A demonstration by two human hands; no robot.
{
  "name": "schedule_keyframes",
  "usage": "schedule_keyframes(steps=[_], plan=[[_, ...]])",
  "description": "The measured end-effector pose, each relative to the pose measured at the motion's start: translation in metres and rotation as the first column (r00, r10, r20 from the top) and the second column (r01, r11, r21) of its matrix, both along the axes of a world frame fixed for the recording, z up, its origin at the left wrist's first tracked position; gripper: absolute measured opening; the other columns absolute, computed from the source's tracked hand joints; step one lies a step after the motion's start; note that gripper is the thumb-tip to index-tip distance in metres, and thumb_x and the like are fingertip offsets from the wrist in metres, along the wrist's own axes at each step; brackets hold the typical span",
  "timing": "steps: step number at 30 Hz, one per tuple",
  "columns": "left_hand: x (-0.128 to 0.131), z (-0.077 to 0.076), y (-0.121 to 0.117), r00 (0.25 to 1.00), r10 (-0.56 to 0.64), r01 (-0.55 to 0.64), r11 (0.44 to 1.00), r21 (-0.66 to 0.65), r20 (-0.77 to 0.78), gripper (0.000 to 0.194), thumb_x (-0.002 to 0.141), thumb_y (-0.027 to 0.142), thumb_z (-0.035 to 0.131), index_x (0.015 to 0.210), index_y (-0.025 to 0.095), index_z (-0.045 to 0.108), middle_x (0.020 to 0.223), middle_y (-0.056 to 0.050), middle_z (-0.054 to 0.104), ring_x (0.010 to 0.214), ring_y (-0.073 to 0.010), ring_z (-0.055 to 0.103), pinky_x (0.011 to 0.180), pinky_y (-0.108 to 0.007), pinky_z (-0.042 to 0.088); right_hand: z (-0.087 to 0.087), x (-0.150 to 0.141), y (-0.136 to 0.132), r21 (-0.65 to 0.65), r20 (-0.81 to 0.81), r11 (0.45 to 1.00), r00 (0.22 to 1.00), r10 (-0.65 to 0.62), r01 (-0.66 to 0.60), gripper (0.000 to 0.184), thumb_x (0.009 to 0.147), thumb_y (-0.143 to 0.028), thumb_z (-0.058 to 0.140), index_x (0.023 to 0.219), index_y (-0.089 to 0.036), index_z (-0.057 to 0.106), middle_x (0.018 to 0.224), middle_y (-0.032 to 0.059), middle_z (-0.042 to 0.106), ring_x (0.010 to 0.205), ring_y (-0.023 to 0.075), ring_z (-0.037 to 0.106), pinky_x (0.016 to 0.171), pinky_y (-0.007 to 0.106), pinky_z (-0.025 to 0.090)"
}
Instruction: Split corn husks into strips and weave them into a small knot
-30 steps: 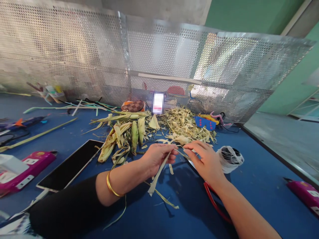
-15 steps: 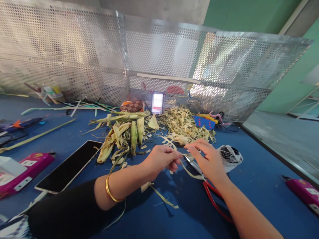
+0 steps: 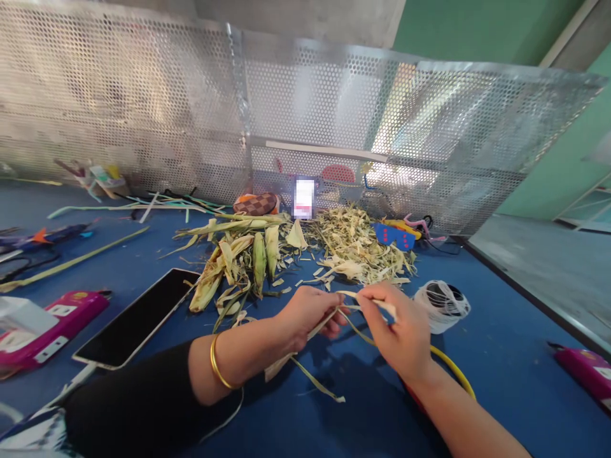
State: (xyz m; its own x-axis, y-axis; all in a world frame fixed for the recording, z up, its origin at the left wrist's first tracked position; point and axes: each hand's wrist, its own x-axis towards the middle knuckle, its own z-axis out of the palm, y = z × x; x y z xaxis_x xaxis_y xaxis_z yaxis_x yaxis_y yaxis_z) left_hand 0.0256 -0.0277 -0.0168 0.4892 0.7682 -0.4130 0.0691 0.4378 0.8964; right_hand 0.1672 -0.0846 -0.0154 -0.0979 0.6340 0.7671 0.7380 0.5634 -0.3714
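Note:
My left hand (image 3: 312,313), with a gold bangle at the wrist, is closed in a pinch on pale corn husk strips. One husk strip (image 3: 356,327) hangs in a loop between my hands. Just to the right, my right hand (image 3: 398,331) has thumb and fingers closed on a husk strip (image 3: 386,308). Part of a tool's yellow curved handle (image 3: 456,369) shows beside my right wrist, with a bit of red under the forearm. The rest of that tool is hidden, and I cannot tell if my palm holds it. A loose husk piece (image 3: 317,380) trails below my left hand.
Whole corn husks (image 3: 259,264) and a heap of husk shreds (image 3: 358,245) lie ahead. A spool of white string (image 3: 442,305) stands right of my hands. Leftward are a phone (image 3: 138,318) and a magenta power strip (image 3: 57,324). A perforated metal screen (image 3: 310,114) closes the back.
My right hand has gone from loosely spread fingers to a pinch on a husk strip. The red-handled tool's metal end no longer shows, and a yellow handle part has come into view.

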Motion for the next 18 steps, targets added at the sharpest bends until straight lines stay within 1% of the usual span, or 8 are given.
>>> schedule_keyframes(steps=[2,4,6,8,10,13,16,18], plan=[[-0.002,0.002,0.006,0.997,0.070,-0.069,0.997,-0.041,0.043,0.017,0.075,0.020,0.056,0.062,0.011,0.064,0.056,-0.003,0.062,0.044,-0.0089,0.053,0.040,-0.019,0.035,0.000,-0.003,-0.003,0.118,0.198,0.988,0.977,0.074,-0.099,0.008,0.085,-0.012,0.053,0.086,-0.018,0.057,0.072,0.0036,0.065,0.066,0.0151,0.058,0.064,0.028,0.044],[-0.003,0.007,0.010,0.988,0.132,-0.126,0.990,-0.069,0.080,0.016,0.075,0.020,0.057,0.064,0.010,0.064,0.061,-0.005,0.065,0.049,-0.0087,0.056,0.036,-0.017,0.027,-0.003,-0.006,-0.003,0.114,0.324,0.979,0.938,0.122,-0.167,0.010,0.086,-0.009,0.051,0.088,-0.017,0.056,0.072,0.0044,0.066,0.066,0.0155,0.058,0.063,0.028,0.044],[-0.005,0.013,0.012,0.979,0.165,-0.154,0.984,-0.095,0.117,0.018,0.077,0.022,0.058,0.066,0.010,0.064,0.065,-0.006,0.066,0.054,-0.0088,0.058,0.035,-0.016,0.024,-0.007,-0.008,0.000,0.053,0.367,0.984,0.920,0.139,-0.170,0.011,0.089,-0.011,0.048,0.087,-0.017,0.057,0.071,0.0045,0.066,0.066,0.0158,0.058,0.063,0.028,0.044],[-0.007,0.017,0.013,0.970,0.174,-0.153,0.979,-0.132,0.167,0.020,0.080,0.022,0.057,0.067,0.009,0.064,0.066,-0.006,0.066,0.058,-0.0090,0.060,0.036,-0.015,0.028,-0.012,-0.008,0.004,-0.028,0.363,0.989,0.921,0.143,-0.143,0.014,0.091,-0.015,0.045,0.086,-0.018,0.058,0.070,0.0039,0.065,0.066,0.0158,0.058,0.063,0.027,0.044],[-0.008,0.020,0.014,0.956,0.186,-0.147,0.973,-0.180,0.227,0.020,0.083,0.019,0.055,0.067,0.010,0.063,0.067,-0.005,0.065,0.059,-0.0086,0.061,0.042,-0.014,0.037,-0.016,-0.008,0.007,-0.106,0.344,0.988,0.927,0.146,-0.116,0.017,0.092,-0.017,0.042,0.087,-0.019,0.058,0.071,0.0035,0.065,0.065,0.0157,0.059,0.062,0.027,0.044],[-0.008,0.019,0.015,0.928,0.225,-0.152,0.956,-0.250,0.298,0.022,0.085,0.014,0.051,0.066,0.011,0.061,0.065,-0.004,0.062,0.055,-0.0076,0.059,0.052,-0.015,0.047,-0.020,-0.007,0.009,-0.187,0.321,0.978,0.936,0.146,-0.088,0.018,0.093,-0.018,0.039,0.091,-0.019,0.058,0.074,0.0037,0.066,0.066,0.0158,0.060,0.061,0.026,0.042],[-0.009,0.020,0.016,0.908,0.262,-0.177,0.947,-0.267,0.327,0.022,0.086,0.013,0.049,0.067,0.010,0.060,0.064,-0.003,0.062,0.051,-0.0076,0.057,0.054,-0.017,0.050,-0.017,-0.007,0.007,-0.208,0.350,0.975,0.925,0.146,-0.075,0.017,0.093,-0.020,0.040,0.092,-0.019,0.057,0.073,0.0037,0.066,0.065,0.0162,0.059,0.061,0.027,0.041],[-0.009,0.021,0.016,0.904,0.274,-0.199,0.949,-0.244,0.328,0.023,0.086,0.013,0.049,0.067,0.010,0.061,0.065,-0.004,0.062,0.053,-0.0086,0.059,0.055,-0.017,0.050,-0.013,-0.008,0.005,-0.159,0.402,0.985,0.907,0.128,-0.069,0.017,0.092,-0.022,0.042,0.087,-0.019,0.058,0.070,0.0034,0.065,0.064,0.0161,0.058,0.063,0.028,0.040]])
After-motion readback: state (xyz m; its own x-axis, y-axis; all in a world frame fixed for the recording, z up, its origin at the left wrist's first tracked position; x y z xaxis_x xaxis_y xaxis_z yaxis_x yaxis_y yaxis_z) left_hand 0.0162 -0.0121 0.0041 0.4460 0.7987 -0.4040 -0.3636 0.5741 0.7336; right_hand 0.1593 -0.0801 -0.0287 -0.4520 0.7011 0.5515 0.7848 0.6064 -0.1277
